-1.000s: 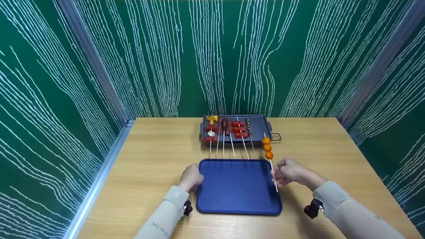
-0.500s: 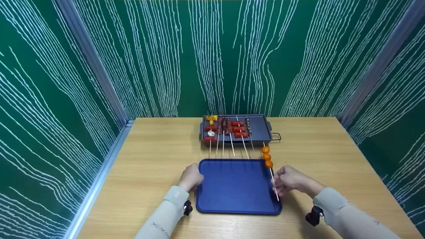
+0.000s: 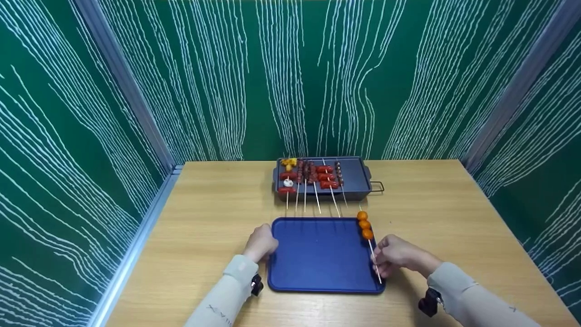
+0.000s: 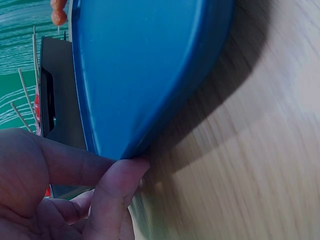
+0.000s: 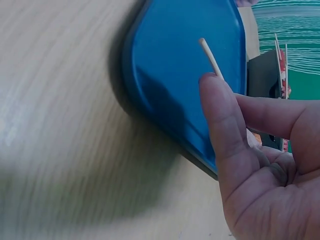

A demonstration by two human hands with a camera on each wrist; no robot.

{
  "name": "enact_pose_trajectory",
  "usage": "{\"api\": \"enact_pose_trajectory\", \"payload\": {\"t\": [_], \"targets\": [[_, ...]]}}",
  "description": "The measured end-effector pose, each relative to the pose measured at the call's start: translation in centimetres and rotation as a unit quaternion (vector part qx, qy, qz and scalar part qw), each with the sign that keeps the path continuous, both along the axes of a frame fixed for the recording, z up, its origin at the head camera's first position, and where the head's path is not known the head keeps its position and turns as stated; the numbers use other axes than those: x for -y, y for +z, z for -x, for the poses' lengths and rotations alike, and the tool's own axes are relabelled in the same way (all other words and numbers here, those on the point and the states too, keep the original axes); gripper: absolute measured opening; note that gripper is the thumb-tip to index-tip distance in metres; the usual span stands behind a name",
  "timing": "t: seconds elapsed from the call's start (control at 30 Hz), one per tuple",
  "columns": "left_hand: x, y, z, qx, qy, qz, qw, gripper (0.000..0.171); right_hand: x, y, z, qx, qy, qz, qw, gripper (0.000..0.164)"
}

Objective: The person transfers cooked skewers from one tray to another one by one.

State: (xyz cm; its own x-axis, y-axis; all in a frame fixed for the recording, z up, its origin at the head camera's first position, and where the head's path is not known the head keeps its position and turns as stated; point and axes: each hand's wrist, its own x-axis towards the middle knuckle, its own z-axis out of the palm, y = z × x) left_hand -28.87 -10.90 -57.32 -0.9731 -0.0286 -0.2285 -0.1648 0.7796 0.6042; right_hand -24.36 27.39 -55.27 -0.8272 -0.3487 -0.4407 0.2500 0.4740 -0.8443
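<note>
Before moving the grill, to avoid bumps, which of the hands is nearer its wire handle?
Right: the right hand, pinching the orange skewer, is on the near side of the wire handle; the left hand, gripping the tray, is farther off, leftward.

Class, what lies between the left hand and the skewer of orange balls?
The blue tray, its surface bare there, as the head view shows.
</note>
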Motion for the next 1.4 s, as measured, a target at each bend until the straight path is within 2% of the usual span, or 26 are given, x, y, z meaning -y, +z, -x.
{"api": "enact_pose_trajectory", "payload": {"t": [0.13, 0.3, 0.57, 0.87, 1.23, 1.4], "targets": [[0.1, -0.1, 0.0, -0.005, -0.005, -0.005, 1.0, 0.028, -0.1, -0.5, -0.1, -0.004, 0.009, 0.006, 1.0, 0.013], [0.1, -0.3, 0.1, -0.012, -0.008, -0.004, 0.9999, 0.021, -0.2, -1.2, -0.2, -0.003, 0.016, 0.017, 1.0, 0.008], [0.2, -0.3, 0.2, -0.004, -0.003, -0.024, 0.9997, 0.025, 0.2, -1.5, -0.5, -0.004, 0.005, 0.008, 1.0, 0.006], [0.2, -0.2, 0.0, -0.004, -0.004, -0.019, 0.9998, 0.03, 1.1, -1.5, -0.6, -0.022, -0.012, -0.051, 0.998, 0.009], [0.3, -0.5, 0.0, -0.022, -0.009, -0.017, 0.9996, 0.019, 2.2, -0.8, -1.0, -0.034, -0.026, -0.091, 0.995, 0.009], [0.3, -0.6, -0.1, -0.035, -0.015, -0.014, 0.9992, 0.016, 2.6, -0.7, -1.0, -0.036, -0.032, -0.114, 0.992, 0.015]]}}
